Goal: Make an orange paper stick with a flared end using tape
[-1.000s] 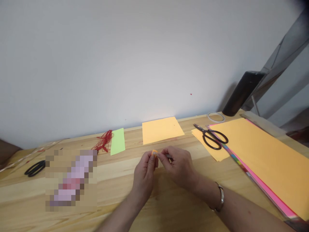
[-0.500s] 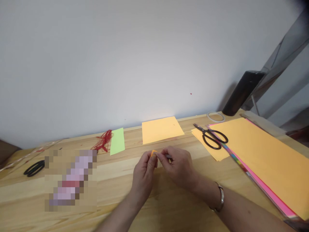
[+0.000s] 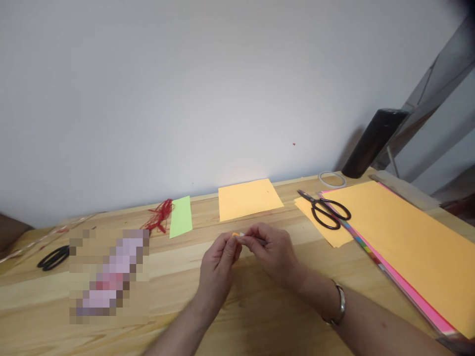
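Observation:
Over the middle of the table, my left hand (image 3: 218,261) pinches a small piece of orange paper (image 3: 235,234) between thumb and fingers. Most of the paper is hidden by the fingertips. My right hand (image 3: 273,253), with a bracelet on its wrist, has its thumb and forefinger pressed together right beside it. A small whitish bit (image 3: 242,235) shows at those right fingertips; its kind is too small to tell. Beyond both hands lies a flat orange sheet (image 3: 249,199).
Black-handled scissors (image 3: 326,210) lie on orange paper at the right, near a large stack of coloured paper (image 3: 411,242). A green paper (image 3: 181,216), red strings (image 3: 160,216) and a second black-handled tool (image 3: 54,257) lie left. A black cylinder (image 3: 373,143) stands at the back right.
My left hand has shifted slightly left. Less of the orange paper shows between the fingertips, and the whitish bit at my right fingertips has come into sight.

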Motion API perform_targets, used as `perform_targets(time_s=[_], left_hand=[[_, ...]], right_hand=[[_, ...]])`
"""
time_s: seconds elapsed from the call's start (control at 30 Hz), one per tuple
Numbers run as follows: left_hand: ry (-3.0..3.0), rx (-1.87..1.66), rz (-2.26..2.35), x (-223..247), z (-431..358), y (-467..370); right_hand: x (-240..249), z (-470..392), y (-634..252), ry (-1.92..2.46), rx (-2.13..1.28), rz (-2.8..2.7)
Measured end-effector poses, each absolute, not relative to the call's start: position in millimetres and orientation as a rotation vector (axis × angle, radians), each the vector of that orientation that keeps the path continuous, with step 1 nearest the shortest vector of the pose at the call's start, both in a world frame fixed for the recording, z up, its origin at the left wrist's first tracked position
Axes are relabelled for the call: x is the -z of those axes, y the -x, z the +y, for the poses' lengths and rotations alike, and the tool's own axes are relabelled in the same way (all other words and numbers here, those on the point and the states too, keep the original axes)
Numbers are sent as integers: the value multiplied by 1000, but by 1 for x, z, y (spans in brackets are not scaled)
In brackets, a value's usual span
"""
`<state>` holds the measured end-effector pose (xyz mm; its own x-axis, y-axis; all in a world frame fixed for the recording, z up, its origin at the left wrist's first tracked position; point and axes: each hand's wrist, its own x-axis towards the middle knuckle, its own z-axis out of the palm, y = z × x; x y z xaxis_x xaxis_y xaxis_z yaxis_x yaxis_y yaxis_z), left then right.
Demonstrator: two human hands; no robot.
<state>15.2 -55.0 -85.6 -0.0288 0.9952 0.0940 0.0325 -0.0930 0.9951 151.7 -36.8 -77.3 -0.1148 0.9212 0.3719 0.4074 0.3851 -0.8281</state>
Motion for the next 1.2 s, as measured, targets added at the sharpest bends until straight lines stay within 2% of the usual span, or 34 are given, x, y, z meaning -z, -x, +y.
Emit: perform_targets(time_s=[0.43,0.93,1.2], left_hand=[[-1224,-1328,1220,84,-55,-16],[-1161,-1148,1009,89,-49,-9],[-1251,-1217,1095,83,-50,-11]], right_hand=[[74,-37,-153,1142,-733,-1708],[63,-24,-160,1095,-1239,-1496],[64,-23,-162,1046,-1232,-1563]])
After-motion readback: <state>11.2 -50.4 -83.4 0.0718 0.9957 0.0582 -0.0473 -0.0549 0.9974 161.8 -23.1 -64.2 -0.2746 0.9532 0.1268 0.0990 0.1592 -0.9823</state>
